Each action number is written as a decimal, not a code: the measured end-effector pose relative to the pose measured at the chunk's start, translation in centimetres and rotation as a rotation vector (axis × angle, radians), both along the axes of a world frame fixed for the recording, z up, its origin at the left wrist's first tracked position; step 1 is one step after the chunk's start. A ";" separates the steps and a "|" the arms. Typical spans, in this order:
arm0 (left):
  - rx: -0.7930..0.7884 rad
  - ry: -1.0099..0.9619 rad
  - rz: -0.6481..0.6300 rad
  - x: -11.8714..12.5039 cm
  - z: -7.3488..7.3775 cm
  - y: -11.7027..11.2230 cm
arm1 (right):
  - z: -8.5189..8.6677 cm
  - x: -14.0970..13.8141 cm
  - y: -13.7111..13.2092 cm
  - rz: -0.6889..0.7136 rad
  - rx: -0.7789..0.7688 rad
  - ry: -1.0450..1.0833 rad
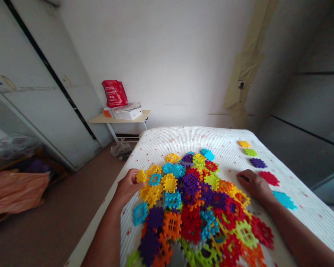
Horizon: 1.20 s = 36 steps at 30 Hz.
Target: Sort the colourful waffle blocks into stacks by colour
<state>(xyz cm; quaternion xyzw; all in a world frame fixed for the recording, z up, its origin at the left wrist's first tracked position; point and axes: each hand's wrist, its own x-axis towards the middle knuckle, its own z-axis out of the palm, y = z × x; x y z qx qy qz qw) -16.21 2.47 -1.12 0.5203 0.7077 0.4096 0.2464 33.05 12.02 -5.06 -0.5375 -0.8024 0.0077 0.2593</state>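
A big pile of coloured plastic interlocking tiles [195,204] lies on a white dotted bedspread [183,139]. My left hand [128,185] is at the pile's left edge, its fingers pinched on a yellow tile [140,175]. My right hand [253,183] rests palm down on the bedspread at the pile's right edge, fingers curled, with nothing visible in it. To the right of that hand a row of single tiles runs along the bed: yellow [244,144], green [251,152], purple [258,162], red [269,178] and blue [284,200].
A small side table [115,119] with a white box and a red bag [114,93] stands by the far wall. A wardrobe [44,92] is on the left. Orange plastic bags [13,191] lie on the floor at left. A grey wall runs along the bed's right side.
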 end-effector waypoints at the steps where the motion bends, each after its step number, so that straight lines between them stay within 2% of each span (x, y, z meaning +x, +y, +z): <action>1: 0.064 -0.047 0.039 0.2 0.1 0.1 | 0.1 -0.1 0.0 -0.004 0.000 0.006; 4: 0.230 -0.191 0.083 1.3 0.7 0.3 | 0.3 -0.3 -0.2 -0.008 0.003 0.015; 8: 0.304 -0.284 0.017 4.2 1.5 0.1 | 0.4 -0.4 -0.2 -0.020 -0.001 0.022; 13: 0.207 -0.280 -0.153 8.6 1.5 -0.6 | 0.2 -0.2 -0.1 -0.021 -0.019 0.015; 17: 0.116 -0.170 -0.264 11.1 1.3 -1.0 | 1.5 -1.3 -0.5 -0.032 -0.004 0.096; 20: 0.113 -0.052 -0.291 11.9 1.0 -1.1 | 3.9 -4.1 -2.1 0.051 0.014 0.219; 22: 0.126 0.003 -0.285 12.0 0.6 -1.0 | 5.8 -7.0 -3.7 0.155 -0.036 0.301; 26: 0.141 0.047 -0.281 11.8 -0.2 -0.9 | 8.4 -13.7 -6.1 0.453 -0.169 0.337; 28: 0.152 0.059 -0.293 11.7 -0.4 -1.0 | 8.7 -16.4 -6.5 0.494 -0.227 0.344; 31: 0.170 0.088 -0.301 11.6 -0.5 -1.1 | 8.3 -19.0 -6.5 0.494 -0.333 0.399; 36: 0.181 0.089 -0.331 11.9 -0.4 -1.2 | 7.0 -20.1 -6.2 0.491 -0.421 0.528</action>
